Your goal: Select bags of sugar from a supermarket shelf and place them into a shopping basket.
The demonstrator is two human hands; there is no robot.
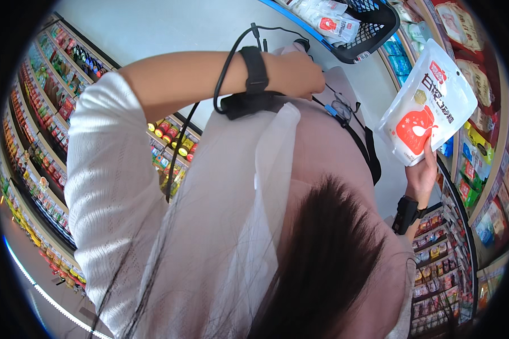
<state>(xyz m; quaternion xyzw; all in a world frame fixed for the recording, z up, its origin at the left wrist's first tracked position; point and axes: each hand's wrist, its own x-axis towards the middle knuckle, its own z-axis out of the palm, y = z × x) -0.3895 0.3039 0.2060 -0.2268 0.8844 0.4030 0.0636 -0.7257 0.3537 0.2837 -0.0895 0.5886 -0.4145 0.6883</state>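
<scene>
My right hand (424,171), at the right, grips the lower edge of a white plastic pouch (428,101) with a red sack-shaped print and writing; the thumb lies over its front. My left hand (300,75) is curled in front of my body, near a black strap with a blue clip (331,109) and a pair of hanging eyeglasses (342,108). Its fingertips are hidden, so I cannot tell if it holds anything. At the top right, a black mesh shopping basket (384,36) with a blue edge holds several pouches (337,25), at least one with a similar red print.
Shelves of bagged goods (475,80) stand close on the right, beside the basket and pouch. Store shelves with packets and jars (46,127) curve along the left. More racks (434,258) fill the lower right. Black cables (220,72) loop around my left wrist.
</scene>
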